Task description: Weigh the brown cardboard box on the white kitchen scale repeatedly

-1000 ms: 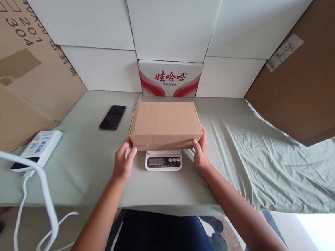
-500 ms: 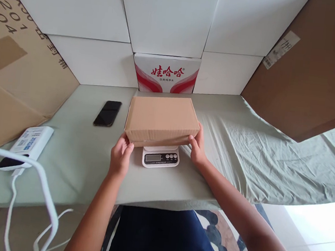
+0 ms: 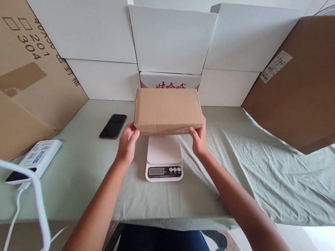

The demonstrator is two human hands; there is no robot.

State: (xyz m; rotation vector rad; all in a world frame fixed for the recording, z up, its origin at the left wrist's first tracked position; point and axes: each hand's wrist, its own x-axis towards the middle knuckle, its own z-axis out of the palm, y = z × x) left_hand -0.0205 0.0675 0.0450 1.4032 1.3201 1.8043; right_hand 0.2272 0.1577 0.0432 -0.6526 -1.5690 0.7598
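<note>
A closed brown cardboard box (image 3: pixel 169 111) is held up between both hands, above and behind a white digital kitchen scale (image 3: pixel 164 151). My left hand (image 3: pixel 127 141) grips its near left corner, thumb on the front face. At the near right corner my right hand (image 3: pixel 198 139) is closed around the edge, thumb also on the front. The scale's platform shows below the box, its far part hidden. Its small grey display and round buttons face me; no reading can be made out.
Left of the box lies a black phone (image 3: pixel 113 126). A white power bank (image 3: pixel 34 161) with a white cable (image 3: pixel 17 205) sits further left. Large brown cartons (image 3: pixel 317 86) stand at both sides. White panels (image 3: pixel 169 41) and a red-and-white printed carton (image 3: pixel 169 79) line the back of the green cloth.
Both hands have raised the cardboard box off the scale and away from me, so more of the platform shows. The camera view has tilted upward.
</note>
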